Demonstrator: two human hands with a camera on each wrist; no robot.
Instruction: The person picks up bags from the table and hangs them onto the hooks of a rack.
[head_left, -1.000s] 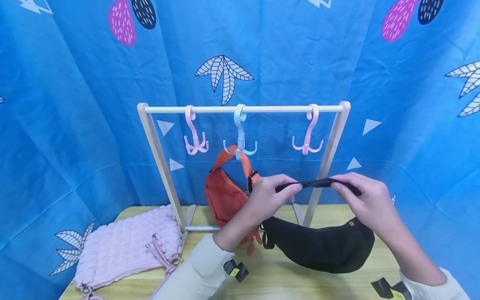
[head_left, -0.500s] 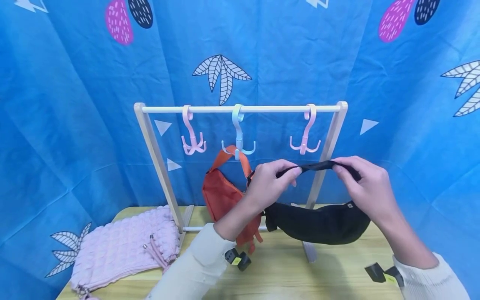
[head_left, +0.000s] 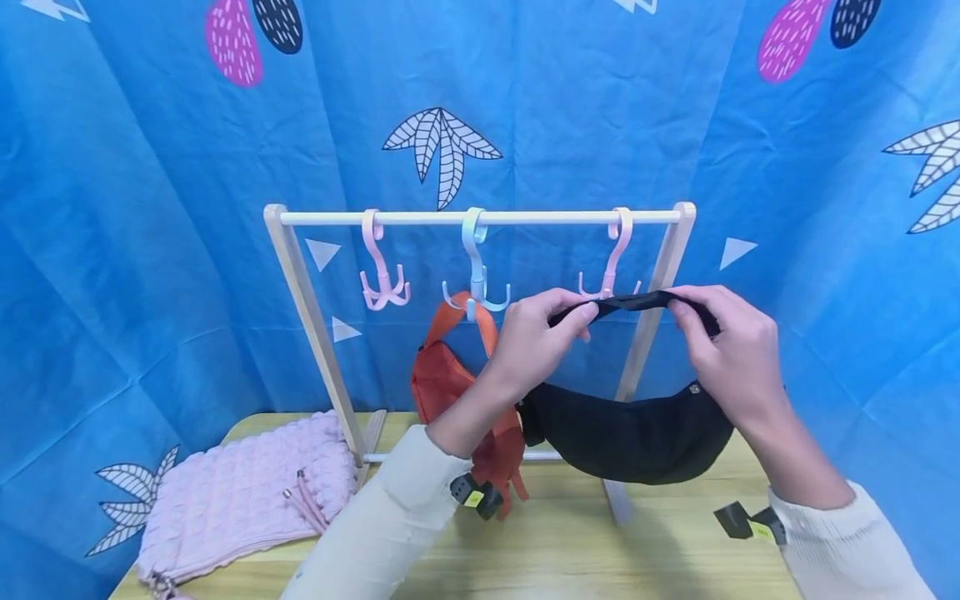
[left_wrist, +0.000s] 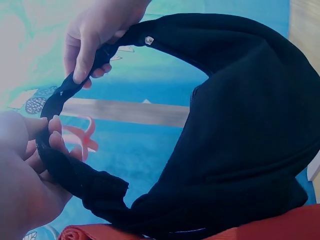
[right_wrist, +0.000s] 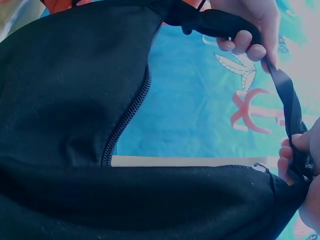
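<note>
Puffy pink bag (head_left: pixel 240 496), blue patterned curtain (head_left: pixel 592 108)

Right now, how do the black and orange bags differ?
The left hand and right hand hold the black bag up by its strap; the orange bag hangs from the blue hook. The black bag's body spreads sideways, while the orange bag's slants downward. In the head view, the left forearm crosses the orange bag but leaves the black bag mostly uncovered. Both hang by straps.

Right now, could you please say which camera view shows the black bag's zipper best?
The right wrist view: there the zipper shows its teeth up close, plus its metal pull. The left wrist view shows the pull and fainter teeth; the head view, just the pull, very small.
</note>
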